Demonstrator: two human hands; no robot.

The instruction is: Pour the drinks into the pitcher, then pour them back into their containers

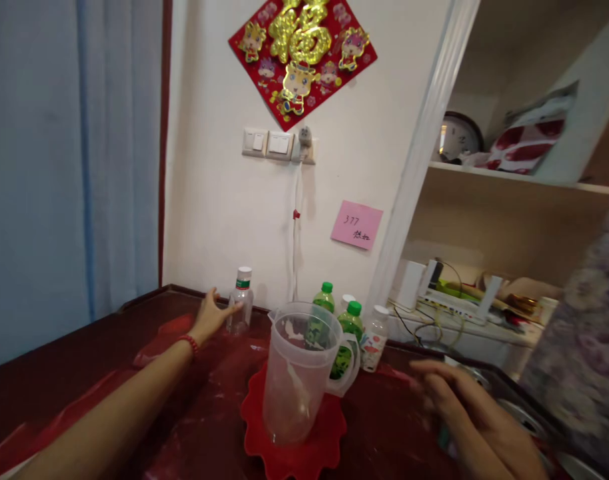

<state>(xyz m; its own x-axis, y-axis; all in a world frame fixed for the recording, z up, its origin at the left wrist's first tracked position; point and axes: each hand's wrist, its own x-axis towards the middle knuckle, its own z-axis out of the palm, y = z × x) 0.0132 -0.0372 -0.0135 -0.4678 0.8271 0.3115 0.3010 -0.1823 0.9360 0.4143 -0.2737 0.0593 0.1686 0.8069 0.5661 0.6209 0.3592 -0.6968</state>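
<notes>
My left hand reaches to the back of the table with its fingers apart, a red bead bracelet on the wrist. Its fingers are at the side of a clear bottle with a white cap and green label; I cannot tell whether they touch it. My right hand hangs blurred over the right side, and what its fingers do is unclear. Between the hands, a translucent plastic pitcher stands upright on a red scalloped tray, its handle to the right.
Behind the pitcher stand green-capped bottles and a white-capped bottle. Several metal cans line the right edge, partly behind my right hand. Red plastic film lies on the dark table. A router with cables occupies the low shelf.
</notes>
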